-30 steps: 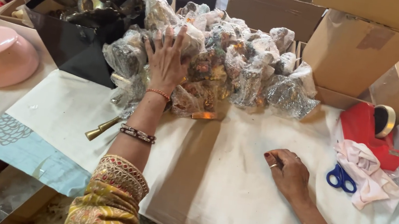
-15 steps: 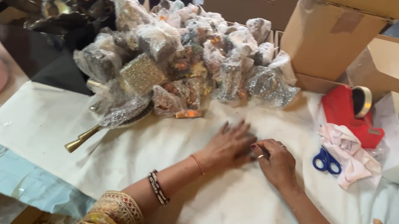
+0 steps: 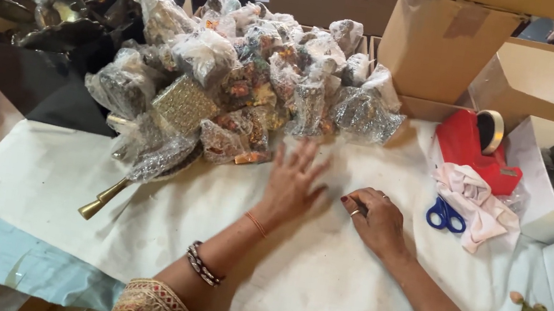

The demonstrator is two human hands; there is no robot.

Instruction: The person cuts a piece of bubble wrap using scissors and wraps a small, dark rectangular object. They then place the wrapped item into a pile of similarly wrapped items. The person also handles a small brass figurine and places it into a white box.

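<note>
Your left hand (image 3: pixel 293 183) lies flat and empty, fingers spread, on the white sheet (image 3: pixel 317 284) covering the worktop at the centre of the frame. Just above its fingertips, towards the upper middle, sits the heap of wrapped bundles (image 3: pixel 258 81), the nearest one almost touching. Your right hand (image 3: pixel 378 219), just beside the left and farther from the heap, is loosely curled, pressing the sheet. Scissors (image 3: pixel 446 215) and a red tape dispenser (image 3: pixel 469 146) lie right of it.
</note>
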